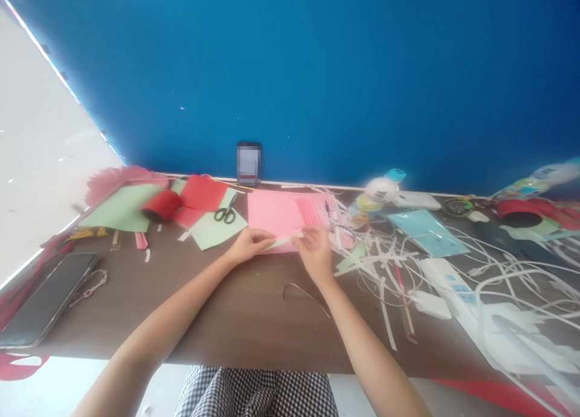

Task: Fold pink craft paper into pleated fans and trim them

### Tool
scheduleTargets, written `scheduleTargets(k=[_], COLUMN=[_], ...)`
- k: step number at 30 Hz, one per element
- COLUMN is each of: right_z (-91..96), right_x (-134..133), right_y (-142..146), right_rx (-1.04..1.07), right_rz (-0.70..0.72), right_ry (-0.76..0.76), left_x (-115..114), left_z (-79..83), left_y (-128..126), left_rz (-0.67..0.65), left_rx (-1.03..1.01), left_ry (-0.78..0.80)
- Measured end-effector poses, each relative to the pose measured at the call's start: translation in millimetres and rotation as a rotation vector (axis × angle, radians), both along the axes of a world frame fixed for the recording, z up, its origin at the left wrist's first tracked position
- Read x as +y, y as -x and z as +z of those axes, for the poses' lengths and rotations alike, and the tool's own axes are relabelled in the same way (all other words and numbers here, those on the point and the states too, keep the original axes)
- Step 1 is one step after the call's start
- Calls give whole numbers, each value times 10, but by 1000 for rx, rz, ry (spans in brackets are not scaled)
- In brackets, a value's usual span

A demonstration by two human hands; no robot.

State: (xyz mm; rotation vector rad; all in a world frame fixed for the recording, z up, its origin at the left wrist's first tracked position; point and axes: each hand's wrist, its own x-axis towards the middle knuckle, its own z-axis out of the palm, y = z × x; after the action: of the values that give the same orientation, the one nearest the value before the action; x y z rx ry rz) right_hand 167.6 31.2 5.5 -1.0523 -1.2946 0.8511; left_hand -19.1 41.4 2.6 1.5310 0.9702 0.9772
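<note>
Holding: a narrow pale green paper strip [284, 240], spanned between 2 bare hands.
Left fingers: the left hand [250, 245] has its thumb and fingers drawn together in a narrow pinch at the strip's left end.
Right fingers: the right hand [315, 248] pinches the strip's right end, fingers bent and close together; blur hides which fingertips touch it.
Arms: 2 bare forearms reach from the near edge, slanting inward and away, over the brown wood-look table [217, 326]; the hands are near each other, backs largely upward.
Strip: between the fingertips of the 2 hands, roughly level, its right end slightly farther away, above the near part of a pink rectangular paper sheet [272, 208].
Pink sheet: just beyond the hands, with flat pink paper strips [309, 211] at its right.
Left of the sheet: black-handled scissors [225, 215] on a light green paper sheet [206, 232], beside a red square paper [205, 192].
Right of the sheet: a white plastic bottle with a blue cap [379, 192] and tangled white cables [385, 248].
Nearer than the hands: a thin curled strip [306, 289] on the table.
</note>
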Motion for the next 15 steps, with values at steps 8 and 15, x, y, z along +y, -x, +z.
scheduleTargets(k=[8, 15], right_z=[35, 114], right_x=[-33, -74], right_y=[11, 15], right_rx=[94, 70], right_rz=[-39, -90], right_ry=[-29, -35], left_x=[-59, -100], left_z=[69, 93], left_y=[-73, -133], left_rz=[-26, -39], left_rx=[23, 0], left_ry=[-48, -73])
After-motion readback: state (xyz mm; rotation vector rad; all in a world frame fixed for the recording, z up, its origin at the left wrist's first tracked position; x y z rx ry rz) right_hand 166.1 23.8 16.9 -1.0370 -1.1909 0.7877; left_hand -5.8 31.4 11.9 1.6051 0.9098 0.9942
